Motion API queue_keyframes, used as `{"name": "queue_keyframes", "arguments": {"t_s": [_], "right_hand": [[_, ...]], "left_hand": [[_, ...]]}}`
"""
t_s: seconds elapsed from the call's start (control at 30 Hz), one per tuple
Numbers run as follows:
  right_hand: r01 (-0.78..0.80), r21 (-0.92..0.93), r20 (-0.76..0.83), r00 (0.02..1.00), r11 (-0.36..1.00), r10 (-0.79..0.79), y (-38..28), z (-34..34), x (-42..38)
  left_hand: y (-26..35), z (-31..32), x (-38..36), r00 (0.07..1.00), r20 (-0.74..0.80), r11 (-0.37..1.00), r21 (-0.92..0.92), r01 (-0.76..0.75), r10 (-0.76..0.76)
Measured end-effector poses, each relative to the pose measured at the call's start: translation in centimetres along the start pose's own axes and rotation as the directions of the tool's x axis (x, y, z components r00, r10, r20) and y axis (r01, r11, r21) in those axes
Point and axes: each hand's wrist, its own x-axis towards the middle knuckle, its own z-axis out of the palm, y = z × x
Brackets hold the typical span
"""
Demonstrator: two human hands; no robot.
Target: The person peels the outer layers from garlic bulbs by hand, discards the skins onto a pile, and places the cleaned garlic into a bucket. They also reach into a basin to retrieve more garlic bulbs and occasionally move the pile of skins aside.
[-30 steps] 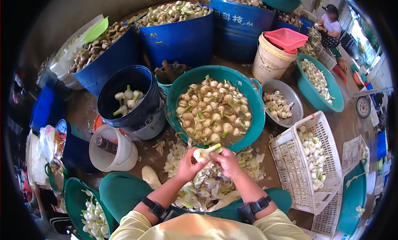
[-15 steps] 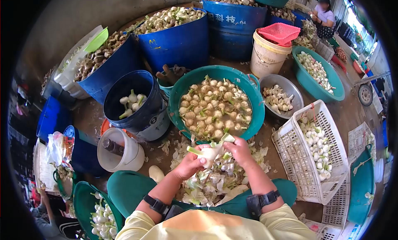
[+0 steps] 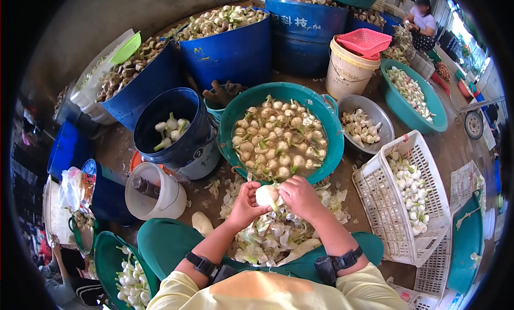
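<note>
A white garlic bulb (image 3: 267, 196) with a short green stem pointing down is between my two hands, above a heap of peeled garlic skins (image 3: 273, 237). From its left side, my left hand (image 3: 246, 207) is closed around the bulb, thumb against its lower edge. My right hand (image 3: 301, 196) is closed too, its fingertips pinching at the bulb's upper right; any bit of skin in them is hidden. Just beyond my hands stands a green basin (image 3: 335, 154), with many garlic bulbs (image 3: 284, 138) in brownish water.
To the right is a white crate (image 3: 373, 203) of peeled bulbs, behind it a metal bowl (image 3: 383, 120) of garlic. On the left stand a dark blue bucket (image 3: 179, 157) and a white bucket (image 3: 174, 200). Large blue tubs (image 3: 227, 58) line the back. Another person (image 3: 421, 23) sits far right.
The bulb has been turned: its stem now points down towards me. A pale green-white strip by my right fingers no longer shows. Both hands have shifted slightly.
</note>
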Motion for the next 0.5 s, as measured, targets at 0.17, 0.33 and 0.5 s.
{"name": "queue_keyframes", "arguments": {"t_s": [0.17,0.33,0.5], "right_hand": [[-0.363,0.478,0.134,0.930,0.800,0.342,0.9,-0.6,-0.2],[-0.262,0.434,0.051,0.962,0.862,0.267,0.0,-0.3,0.0],[-0.168,0.058,-0.012,0.986,0.984,0.169,4.5,2.3,-1.7]], "left_hand": [[0.3,-1.1,0.1,0.936,0.302,0.966,-0.126,0.225,-0.178],[2.7,1.1,-0.4,0.947,0.249,0.831,-0.468,0.301,-0.203],[1.8,0.1,-0.1,0.873,0.365,0.807,-0.375,0.456,-0.324]]}}
